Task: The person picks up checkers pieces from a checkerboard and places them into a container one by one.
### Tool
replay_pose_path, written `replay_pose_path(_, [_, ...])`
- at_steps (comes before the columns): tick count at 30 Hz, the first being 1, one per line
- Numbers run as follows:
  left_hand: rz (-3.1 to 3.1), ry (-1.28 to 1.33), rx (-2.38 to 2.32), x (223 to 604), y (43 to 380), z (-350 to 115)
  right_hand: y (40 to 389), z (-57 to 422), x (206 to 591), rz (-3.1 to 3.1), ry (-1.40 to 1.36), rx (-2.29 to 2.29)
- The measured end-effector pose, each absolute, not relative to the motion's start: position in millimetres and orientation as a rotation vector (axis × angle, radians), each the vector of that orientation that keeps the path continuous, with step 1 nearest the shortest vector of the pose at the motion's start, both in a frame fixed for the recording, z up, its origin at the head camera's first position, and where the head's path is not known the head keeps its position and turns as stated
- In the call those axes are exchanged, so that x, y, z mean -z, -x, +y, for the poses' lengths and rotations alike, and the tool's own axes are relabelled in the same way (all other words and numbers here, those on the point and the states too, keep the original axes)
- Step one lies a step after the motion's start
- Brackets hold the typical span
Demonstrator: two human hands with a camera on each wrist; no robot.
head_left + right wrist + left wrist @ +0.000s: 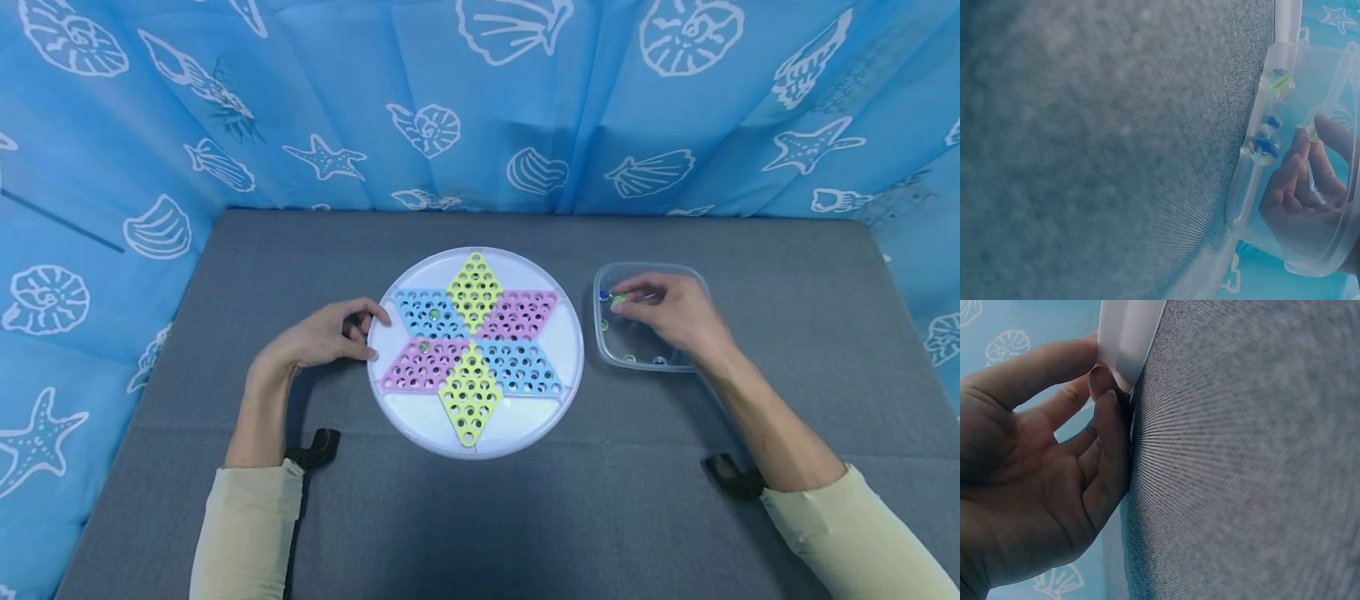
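Note:
A round white Chinese checkers board (pixel 408 421) lies flat, its star of yellow, pink and blue holed sections facing up. Two greenish marbles sit in its holes, one marble (pixel 434 315) in the left blue section and another marble (pixel 424 347) in the pink one below. My left hand (pixel 330 333) holds the board's left rim, thumb and fingers bent against the edge. Right of the board stands a clear plastic box (pixel 613 360). Inside it, my right hand (pixel 671 310) pinches a green marble (pixel 1314 134) between thumb and fingertips.
Several loose marbles lie along the box's floor, among them a blue marble (pixel 604 295) and a green marble (pixel 604 325). A grey cloth (pixel 480 533) covers the table. Behind it hangs a blue curtain (pixel 480 100) with white shell prints.

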State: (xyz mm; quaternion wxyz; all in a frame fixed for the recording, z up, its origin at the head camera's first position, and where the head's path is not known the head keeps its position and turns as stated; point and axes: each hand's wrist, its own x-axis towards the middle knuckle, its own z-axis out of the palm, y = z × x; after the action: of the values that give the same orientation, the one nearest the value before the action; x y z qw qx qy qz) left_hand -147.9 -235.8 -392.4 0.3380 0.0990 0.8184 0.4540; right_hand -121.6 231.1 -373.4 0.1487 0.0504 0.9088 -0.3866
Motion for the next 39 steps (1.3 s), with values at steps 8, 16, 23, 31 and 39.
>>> replay_pose_path(8, [2.128, -0.261, -1.183, 391.0, 149.5, -234.3, 128.2, 228.9, 376.4, 2.613, -0.168, 1.045])
replay_pose_path(16, [2.118, -0.259, -1.187, 394.0, 149.4, -234.0, 130.0, 230.7, 379.3, 2.633, -0.106, 0.953])
replay_pose_path(23, [2.131, -0.252, -1.176, 394.0, 148.4, -234.6, 132.8, 229.4, 380.7, 2.610, -0.121, 0.889])
replay_pose_path(31, [2.141, -0.285, -1.160, 391.8, 147.1, -235.4, 133.8, 226.6, 382.2, 2.580, -0.152, 0.844])
replay_pose_path(39, [2.121, -0.273, -1.178, 390.5, 147.2, -235.3, 133.0, 226.9, 383.4, 2.592, -0.141, 0.858])
